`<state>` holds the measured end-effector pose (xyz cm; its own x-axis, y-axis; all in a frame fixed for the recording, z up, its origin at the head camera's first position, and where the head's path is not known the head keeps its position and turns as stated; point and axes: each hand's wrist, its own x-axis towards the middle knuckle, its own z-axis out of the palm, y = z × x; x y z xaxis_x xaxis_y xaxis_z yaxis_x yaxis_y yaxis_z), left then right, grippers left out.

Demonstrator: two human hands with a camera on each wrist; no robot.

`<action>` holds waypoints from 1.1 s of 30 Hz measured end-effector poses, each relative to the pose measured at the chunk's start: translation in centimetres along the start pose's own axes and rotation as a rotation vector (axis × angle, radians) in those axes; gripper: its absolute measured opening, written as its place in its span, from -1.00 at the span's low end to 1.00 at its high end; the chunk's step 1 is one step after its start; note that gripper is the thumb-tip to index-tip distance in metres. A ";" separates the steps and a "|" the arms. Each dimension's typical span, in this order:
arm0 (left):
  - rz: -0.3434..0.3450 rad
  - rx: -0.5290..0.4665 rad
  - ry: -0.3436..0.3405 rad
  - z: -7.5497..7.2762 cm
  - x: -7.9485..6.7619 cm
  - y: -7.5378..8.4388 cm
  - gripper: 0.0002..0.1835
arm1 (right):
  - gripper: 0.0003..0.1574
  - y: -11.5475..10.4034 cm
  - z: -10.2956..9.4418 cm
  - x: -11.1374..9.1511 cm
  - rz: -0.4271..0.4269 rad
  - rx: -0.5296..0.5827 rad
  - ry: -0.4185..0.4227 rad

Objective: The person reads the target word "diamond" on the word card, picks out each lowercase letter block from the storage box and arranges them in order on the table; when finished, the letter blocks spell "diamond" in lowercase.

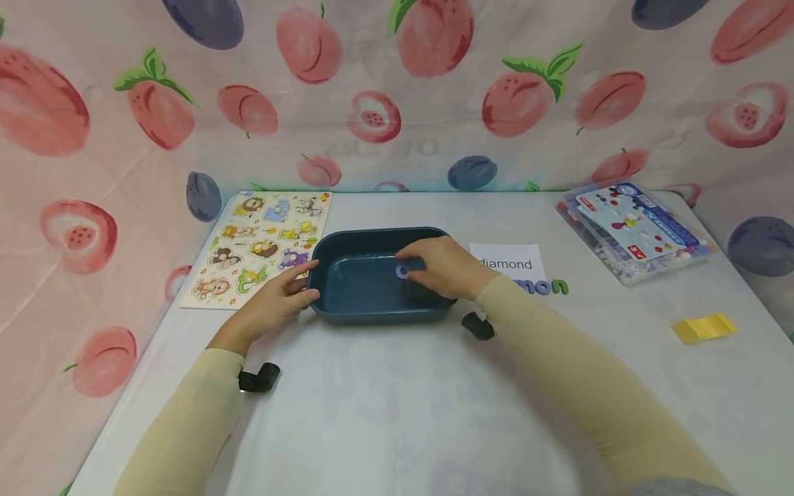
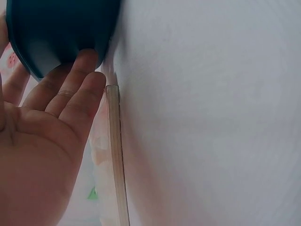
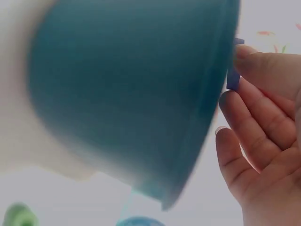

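A dark teal plastic basin sits on the white table, tall walls outward. My left hand rests its fingertips against the basin's left end; the left wrist view shows nearly straight fingers along its wall. Over the basin's right part, my right hand pinches a small purple letter with a hole in it, between thumb and fingers. In the right wrist view the purple letter shows edge-on beside the basin rim, the other fingers loosely bent.
Behind the right forearm lies a card reading "diamond", with purple and green letters below it. An animal puzzle board reaches the basin's left side. At right are a clear plastic case and a yellow strip.
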<state>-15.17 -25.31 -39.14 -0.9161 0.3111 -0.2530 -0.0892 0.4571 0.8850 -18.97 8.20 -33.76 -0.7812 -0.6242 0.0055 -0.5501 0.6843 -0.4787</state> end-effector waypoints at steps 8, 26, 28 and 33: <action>-0.009 -0.003 0.006 -0.2 0.2 0.0 -0.24 | -0.48 1.2 -1.5 -1.9 0.009 0.024 0.042; 0.005 0.056 0.027 0.1 0.0 0.3 -0.27 | -0.45 5.5 -4.2 -6.0 0.201 -0.005 0.045; 0.006 0.051 0.023 0.1 0.0 0.2 -0.26 | -0.44 5.9 -4.5 -6.5 0.222 -0.008 0.043; 0.016 0.044 0.017 0.1 0.0 0.1 -0.25 | -0.45 7.4 -5.3 -7.9 0.253 -0.023 0.049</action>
<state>-15.20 -25.20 -39.08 -0.9236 0.3050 -0.2322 -0.0575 0.4886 0.8706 -18.42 20.13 -32.71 -0.9077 -0.4138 -0.0690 -0.3420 0.8251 -0.4498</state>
